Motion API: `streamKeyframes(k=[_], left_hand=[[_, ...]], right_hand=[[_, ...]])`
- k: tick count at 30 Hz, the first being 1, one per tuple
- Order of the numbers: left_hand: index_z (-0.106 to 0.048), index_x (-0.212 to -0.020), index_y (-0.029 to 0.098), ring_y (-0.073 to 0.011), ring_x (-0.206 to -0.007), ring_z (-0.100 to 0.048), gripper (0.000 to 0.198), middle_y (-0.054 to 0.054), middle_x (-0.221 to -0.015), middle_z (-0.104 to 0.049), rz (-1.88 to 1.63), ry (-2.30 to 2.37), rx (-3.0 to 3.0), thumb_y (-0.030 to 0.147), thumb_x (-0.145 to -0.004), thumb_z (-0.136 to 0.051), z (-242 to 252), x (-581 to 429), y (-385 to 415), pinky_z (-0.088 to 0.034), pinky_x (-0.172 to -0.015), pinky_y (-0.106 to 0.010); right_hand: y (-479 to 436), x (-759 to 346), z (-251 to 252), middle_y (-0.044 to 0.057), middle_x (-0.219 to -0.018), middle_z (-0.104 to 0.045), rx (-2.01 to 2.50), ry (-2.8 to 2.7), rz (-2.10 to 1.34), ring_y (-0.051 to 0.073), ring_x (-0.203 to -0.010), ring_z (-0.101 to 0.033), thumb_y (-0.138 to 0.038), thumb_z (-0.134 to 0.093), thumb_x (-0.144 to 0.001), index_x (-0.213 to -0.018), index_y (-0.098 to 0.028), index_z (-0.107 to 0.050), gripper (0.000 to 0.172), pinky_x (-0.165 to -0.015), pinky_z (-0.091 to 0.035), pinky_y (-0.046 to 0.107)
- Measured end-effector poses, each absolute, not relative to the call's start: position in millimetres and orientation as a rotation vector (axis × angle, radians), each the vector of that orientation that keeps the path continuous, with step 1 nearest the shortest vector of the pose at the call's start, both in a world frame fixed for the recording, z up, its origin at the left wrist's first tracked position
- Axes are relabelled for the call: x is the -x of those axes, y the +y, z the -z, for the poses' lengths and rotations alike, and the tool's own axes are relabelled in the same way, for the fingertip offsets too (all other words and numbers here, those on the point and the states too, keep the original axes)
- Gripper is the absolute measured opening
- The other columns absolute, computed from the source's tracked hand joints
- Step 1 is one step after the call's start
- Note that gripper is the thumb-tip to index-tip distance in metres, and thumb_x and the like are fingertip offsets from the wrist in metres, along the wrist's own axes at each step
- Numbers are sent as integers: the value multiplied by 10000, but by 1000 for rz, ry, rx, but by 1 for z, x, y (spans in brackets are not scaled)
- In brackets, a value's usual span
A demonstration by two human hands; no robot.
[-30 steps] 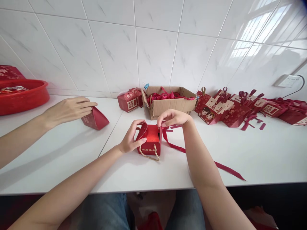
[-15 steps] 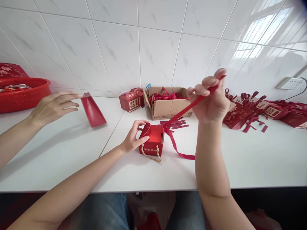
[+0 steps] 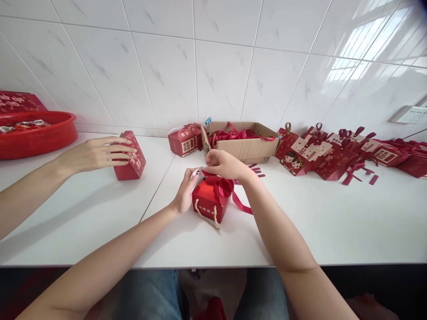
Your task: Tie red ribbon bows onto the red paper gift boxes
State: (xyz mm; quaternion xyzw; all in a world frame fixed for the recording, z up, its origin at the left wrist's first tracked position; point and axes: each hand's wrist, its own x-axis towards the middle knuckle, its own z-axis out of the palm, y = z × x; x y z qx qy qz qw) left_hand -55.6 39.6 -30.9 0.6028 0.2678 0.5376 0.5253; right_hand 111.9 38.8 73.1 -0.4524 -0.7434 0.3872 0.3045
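Across the back: a white tiled wall (image 3: 160, 66) with grey veining and window reflections at upper right. Below it: a white table (image 3: 333, 222). Along the table's far right: a crowded row of finished-looking boxes (image 3: 333, 160), dark red, many topped with ribbon loops. At far left, partly out of view: a red basin (image 3: 40, 142) with small wrapped items inside. Near the wall, at centre: a cardboard carton (image 3: 245, 149) full of red ribbon. In front of the carton, on the table: the red gift box (image 3: 207, 193), slightly turned, with gold characters on its front. To the left, over a second red box (image 3: 133, 164): another person's hand (image 3: 90, 153), fingers extended across its patterned face. Just left of the carton: a pair of small red boxes (image 3: 183, 141). Against the gift box's left side: the left hand (image 3: 183, 193), closed around the upper edge. Above the box top: the right hand (image 3: 227, 166), fingers drawn together in a narrow pinch on the red ribbon (image 3: 242, 204); exact fingertip contact hard to tell at this angle. Looped over the box's right side and trailing onto the table: more of the same ribbon. Hanging at the front: a gold rope handle (image 3: 216, 218). On the carton's rear left corner: a blue binder clip (image 3: 207, 121).
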Motion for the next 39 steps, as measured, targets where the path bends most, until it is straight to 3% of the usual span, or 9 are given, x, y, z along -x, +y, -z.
streamKeyframes(k=[10, 14, 18, 24, 31, 39], left_hand=[[-516, -1087, 212, -240, -1142, -498, 300, -55, -1151, -565, -1281, 599, -1481, 456, -920, -465, 31, 56, 40, -371, -982, -370], [-548, -938, 206, -226, -868, -545, 364, -45, -892, -582, -1279, 542, -1461, 554, -888, -456, 25, 57, 39, -420, -794, -360], [-492, -766, 197, -157, -618, -416, 400, -2, -658, -442, -1206, 573, -1403, 540, -922, -359, 16, 58, 40, -355, -611, -303], [-450, -718, 186, -121, -593, -343, 204, 23, -656, -415, -1170, 728, -1587, 307, -882, -446, 4, 62, 36, -282, -564, -261], [-449, -724, 188, -126, -599, -344, 219, 24, -646, -409, -1161, 778, -1662, 322, -893, -412, 1, 65, 35, -283, -567, -262], [-458, -711, 190, -127, -591, -353, 218, 24, -634, -422, -1176, 813, -1669, 336, -873, -441, -1, 65, 33, -291, -555, -266]], right_hand=[[38, -100, -68, -86, -554, -526, 1197, -1952, -1033, 85, -546, -480, -177, -603, -758, -722, -203, -405, 203, -558, -369, 208], [40, -100, -66, -60, -602, -601, 1192, -1947, -1043, 96, -578, -530, -183, -627, -745, -765, -198, -454, 174, -587, -389, 216], [40, -101, -68, -49, -602, -613, 1188, -1961, -1075, 92, -572, -538, -187, -657, -721, -755, -182, -491, 169, -585, -387, 211], [39, -104, -70, -78, -516, -534, 1148, -1995, -1111, 70, -500, -447, -232, -675, -698, -705, -178, -490, 192, -529, -345, 201], [42, -104, -66, -65, -545, -550, 1132, -1944, -1152, 82, -524, -465, -314, -741, -636, -701, -179, -493, 291, -540, -354, 216], [46, -105, -64, -39, -712, -547, 1092, -1941, -1055, 98, -648, -499, -363, -786, -576, -695, -168, -521, 349, -610, -391, 233]])
